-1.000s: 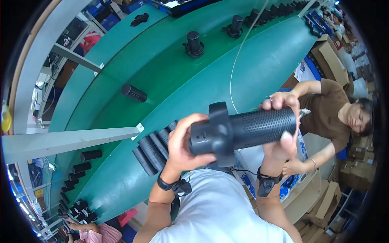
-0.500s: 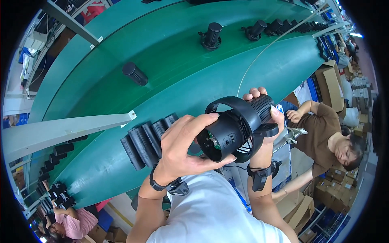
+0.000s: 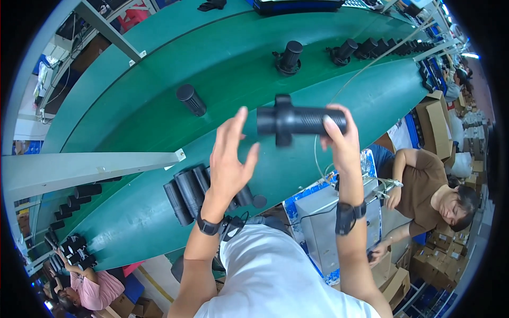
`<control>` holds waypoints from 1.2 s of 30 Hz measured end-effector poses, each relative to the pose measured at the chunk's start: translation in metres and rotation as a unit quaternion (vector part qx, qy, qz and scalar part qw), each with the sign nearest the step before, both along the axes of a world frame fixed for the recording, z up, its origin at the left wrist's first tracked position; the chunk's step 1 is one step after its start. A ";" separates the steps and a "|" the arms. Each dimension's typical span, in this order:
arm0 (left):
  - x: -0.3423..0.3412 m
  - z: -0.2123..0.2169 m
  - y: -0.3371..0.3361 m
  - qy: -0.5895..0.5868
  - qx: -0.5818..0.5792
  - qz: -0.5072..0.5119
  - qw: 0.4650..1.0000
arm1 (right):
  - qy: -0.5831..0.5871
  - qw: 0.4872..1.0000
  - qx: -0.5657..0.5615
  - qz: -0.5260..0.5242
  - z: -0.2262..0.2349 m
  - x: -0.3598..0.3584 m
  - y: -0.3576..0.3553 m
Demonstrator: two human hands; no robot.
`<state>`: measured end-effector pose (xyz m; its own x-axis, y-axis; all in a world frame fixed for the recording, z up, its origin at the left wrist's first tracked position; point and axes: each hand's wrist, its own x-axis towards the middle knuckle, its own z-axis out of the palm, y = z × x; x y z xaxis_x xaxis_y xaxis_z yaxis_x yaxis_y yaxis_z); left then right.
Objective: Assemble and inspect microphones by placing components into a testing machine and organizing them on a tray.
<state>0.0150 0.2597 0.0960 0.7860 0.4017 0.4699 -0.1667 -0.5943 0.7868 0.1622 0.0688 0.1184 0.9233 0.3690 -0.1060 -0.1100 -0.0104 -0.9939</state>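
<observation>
A black microphone [image 3: 305, 121] with a ring-shaped mount around its body lies level in the air over the green bench, slightly blurred. My right hand [image 3: 342, 140] grips its right end, thumb across the near side. To its left, my left hand [image 3: 228, 159] is raised with fingers spread, apart from the microphone and holding nothing. Just beyond that hand's wrist, several black mesh cylinders [image 3: 188, 191] lie side by side, partly covered by the hand and forearm.
On the green conveyor [image 3: 238, 69], one bare cylinder [image 3: 191, 99] stands far left; several mounted ones [image 3: 289, 58] line up rightward. A white metal post [image 3: 95, 169] juts in from the left. A metal box [image 3: 323, 217] sits at right, near a co-worker [image 3: 432, 191] in brown.
My left hand has let go of the microphone and drawn away leftward. My right hand has carried it farther from me and turned it level.
</observation>
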 end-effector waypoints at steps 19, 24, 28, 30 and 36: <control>0.001 -0.056 0.026 0.136 -0.129 0.081 0.979 | -0.387 0.875 -0.292 0.025 -0.068 0.087 0.106; 0.014 -0.021 -0.095 0.128 -0.046 -0.226 0.965 | -0.227 0.953 -0.192 -0.062 -0.019 -0.057 -0.096; 0.002 -0.012 -0.219 0.025 0.007 -0.523 0.852 | -0.061 0.835 -0.465 -0.288 -0.021 -0.158 -0.274; -0.003 -0.022 -0.273 0.005 0.083 -0.610 0.788 | 0.002 0.797 -0.511 -0.321 -0.023 -0.175 -0.322; 0.000 -0.089 -0.334 -0.086 0.451 -0.585 0.668 | 0.066 0.696 -0.715 -0.011 -0.060 -0.166 -0.336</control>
